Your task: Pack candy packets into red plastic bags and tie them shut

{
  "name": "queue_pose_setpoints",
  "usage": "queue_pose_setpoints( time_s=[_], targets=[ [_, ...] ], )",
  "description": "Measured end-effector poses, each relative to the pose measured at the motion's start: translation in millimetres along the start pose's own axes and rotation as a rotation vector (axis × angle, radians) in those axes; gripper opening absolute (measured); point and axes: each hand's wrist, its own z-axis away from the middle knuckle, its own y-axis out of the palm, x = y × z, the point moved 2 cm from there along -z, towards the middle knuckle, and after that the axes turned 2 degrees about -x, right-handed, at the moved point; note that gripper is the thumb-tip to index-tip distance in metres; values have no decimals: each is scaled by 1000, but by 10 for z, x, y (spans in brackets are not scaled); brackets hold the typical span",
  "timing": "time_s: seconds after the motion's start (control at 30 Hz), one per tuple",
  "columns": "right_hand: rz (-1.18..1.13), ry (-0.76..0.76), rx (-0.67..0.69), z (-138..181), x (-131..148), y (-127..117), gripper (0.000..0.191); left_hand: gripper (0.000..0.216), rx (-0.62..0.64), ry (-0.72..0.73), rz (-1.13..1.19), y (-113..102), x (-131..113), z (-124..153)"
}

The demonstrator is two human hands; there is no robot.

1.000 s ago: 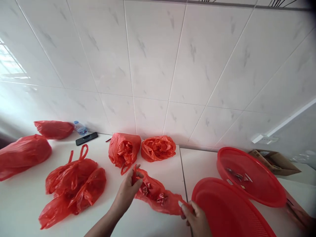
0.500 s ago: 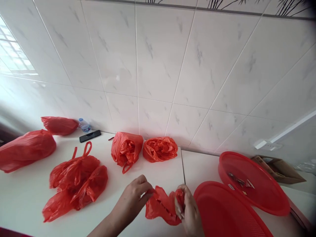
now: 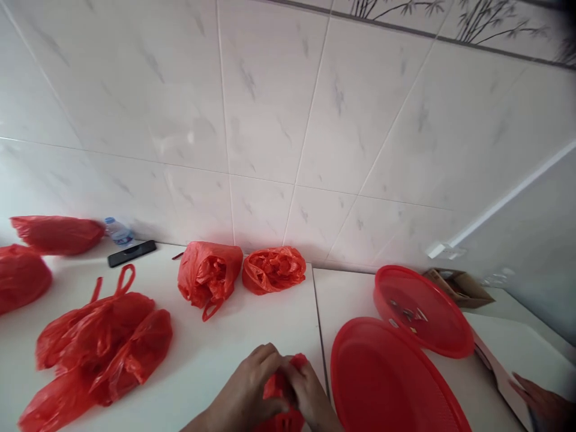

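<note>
My left hand (image 3: 246,387) and my right hand (image 3: 311,390) are close together at the lower middle, fingers closed round a thin red plastic bag (image 3: 284,420). The bag is bunched between them, and much of it is hidden by my fingers. Behind my hands, against the wall, stand two crumpled, filled red bags, a taller one with a loop handle (image 3: 209,273) and a flatter one (image 3: 273,270). To my left lies a heap of knotted red bags (image 3: 105,351). Just right of my right hand is a large red plastic basket (image 3: 391,378).
A second red basket (image 3: 423,312) holds a few small items. Behind it stands an open cardboard box (image 3: 459,288). A black phone (image 3: 132,253), a water bottle (image 3: 119,231) and more red bags (image 3: 58,235) are at the left. Another person's hand (image 3: 540,396) shows at lower right.
My hands have drawn together, and the bag that was stretched between them is now gathered up. The view has turned rightward, bringing another person's hand in at the right edge.
</note>
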Motion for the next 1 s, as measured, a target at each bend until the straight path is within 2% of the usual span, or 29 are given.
queue_pose_setpoints(
  time_s=[0.07, 0.2, 0.37, 0.43, 0.53, 0.67, 0.77, 0.83, 0.9, 1.0],
  targets=[
    [-61, 43, -20, -5, -51, -9, 42, 35, 55, 11, -40, 26, 75, -2],
    [-147, 77, 4, -23, -160, 4, 48, 34, 88, -22, -43, 80, 162, -16],
    [-76, 29, 21, -56, -233, -60, 61, 18, 146, -46, 29, 153, 176, -25],
    [-13, -15, 30, -46, -215, -122, 63, 17, 101, -128, 22, 173, 217, -36],
    [29, -136, 116, 19, -140, -189, 62, 13, -12, -280, 11, 195, 322, -53],
    [134, -191, 159, 89, -103, -174, 45, 11, -67, -318, 50, 222, 425, -49],
    [135, -133, 79, 20, -222, -131, 16, 9, -62, -315, 22, 225, 421, -26],
    [157, -134, -60, -63, -319, -140, 26, 9, -40, -314, 4, 221, 390, -10],
    [280, -150, -171, -127, -371, -168, 33, 10, -15, -313, -6, 223, 364, 3],
    [437, -143, -172, -141, -327, -189, 29, 10, 7, -323, -11, 254, 373, 18]
  ],
)
